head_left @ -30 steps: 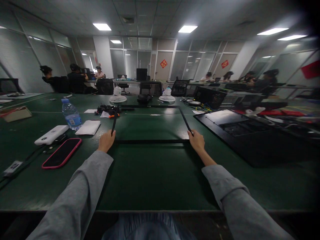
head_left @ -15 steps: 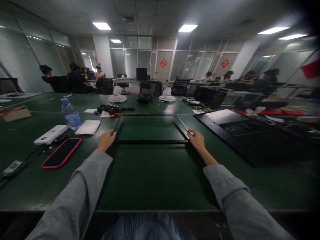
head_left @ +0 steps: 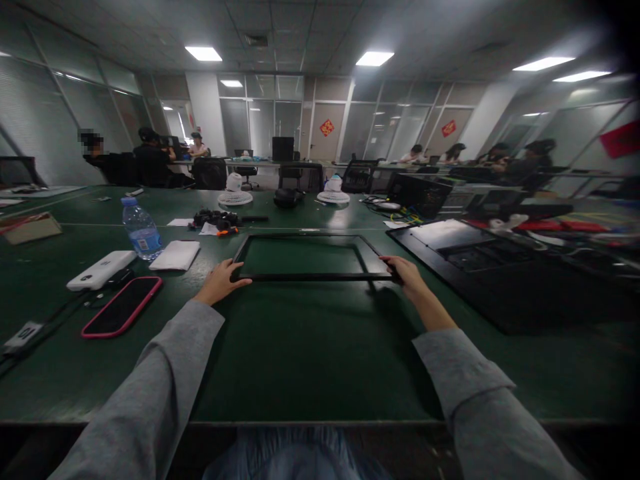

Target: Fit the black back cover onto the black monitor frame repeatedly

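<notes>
A thin black rectangular bezel frame (head_left: 320,277), like one from a monitor, is held over the green table, with the tabletop showing through its opening. My left hand (head_left: 220,279) is at its near left corner, thumb along the near bar and fingers at the left side. At the near right corner, my right hand (head_left: 407,275) has its fingers closed round the frame. A shadow below the right corner shows that side raised off the table. Whether the far bar touches the table, I cannot tell.
Left of my hand lie a pink-edged phone (head_left: 123,307), a white power bank (head_left: 101,270), folded tissues (head_left: 175,255) and a water bottle (head_left: 143,230). To the right is a large black panel (head_left: 470,273). Two small white fans (head_left: 235,197) stand farther back. Several people sit in the background.
The bezel frame has shifted slightly right and tilted, its near bar rising. My right hand has moved a little right with it; my left thumb now extends along the near bar.
</notes>
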Available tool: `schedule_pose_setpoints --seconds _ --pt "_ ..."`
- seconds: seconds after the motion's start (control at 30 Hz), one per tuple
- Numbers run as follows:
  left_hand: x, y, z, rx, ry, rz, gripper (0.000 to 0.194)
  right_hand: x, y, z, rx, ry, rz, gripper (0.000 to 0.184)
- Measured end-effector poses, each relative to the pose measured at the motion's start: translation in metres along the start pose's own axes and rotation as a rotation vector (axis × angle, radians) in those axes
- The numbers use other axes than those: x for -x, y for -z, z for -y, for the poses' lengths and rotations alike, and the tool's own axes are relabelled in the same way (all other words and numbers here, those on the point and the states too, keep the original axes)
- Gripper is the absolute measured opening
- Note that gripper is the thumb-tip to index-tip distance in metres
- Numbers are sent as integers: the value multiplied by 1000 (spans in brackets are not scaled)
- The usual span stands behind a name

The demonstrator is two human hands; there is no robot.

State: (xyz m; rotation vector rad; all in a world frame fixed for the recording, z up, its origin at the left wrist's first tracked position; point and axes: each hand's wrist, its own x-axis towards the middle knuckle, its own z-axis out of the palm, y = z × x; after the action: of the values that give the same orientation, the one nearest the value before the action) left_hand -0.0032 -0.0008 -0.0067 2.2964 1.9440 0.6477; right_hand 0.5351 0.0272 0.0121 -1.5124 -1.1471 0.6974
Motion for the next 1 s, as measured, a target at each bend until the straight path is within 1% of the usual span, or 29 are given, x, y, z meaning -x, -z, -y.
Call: schedule_pose_setpoints --seconds 0.07,0.13,0.2,0.27,0.33,0.43,0.53,0.6,0.67,0.73,0.8,0.83,0.87,0.9,0.97,1.0 --pt "1 2 -5 -57 -22 -7 50 1 4 7 -170 -49 63 41" --pt "1 5 -10 -112 -36 -34 40 3 8 14 -323 -71 100 37" --pt "0 9 -13 -167 -59 -105 36 3 11 18 -451 -66 132 33" --pt "1 15 -18 -199 -110 -172 38 3 15 20 -567 -54 140 32" --pt "3 21 -25 -194 -169 -179 46 1 21 20 -674 -29 101 30" --pt "6 27 -42 -183 -200 -172 58 -1 30 18 -812 2 8 23" --pt "9 30 -57 -129 -182 -224 61 -3 35 15 -880 -45 -68 17" --pt "9 32 -61 -45 -139 -305 60 -3 35 13 -899 -114 -109 16" --pt "9 36 -60 79 -64 -430 57 -2 29 12 -914 -192 -133 17" --pt "8 40 -58 257 31 -580 55 -2 20 12 -908 -262 -139 19" --pt "6 43 -58 537 105 -702 55 -1 8 12 -855 -295 -121 18" --pt "5 44 -60 713 134 -736 56 1 2 13 -815 -293 -103 15" --pt "4 45 -63 902 161 -746 56 3 -5 14 -774 -282 -75 12" --pt "3 46 -67 1085 203 -730 56 6 -12 15 -738 -267 -41 12" --pt "2 47 -75 1362 313 -664 55 16 -26 20 -699 -239 52 21" --pt "2 48 -78 1468 364 -610 54 22 -33 25 -696 -234 109 28"
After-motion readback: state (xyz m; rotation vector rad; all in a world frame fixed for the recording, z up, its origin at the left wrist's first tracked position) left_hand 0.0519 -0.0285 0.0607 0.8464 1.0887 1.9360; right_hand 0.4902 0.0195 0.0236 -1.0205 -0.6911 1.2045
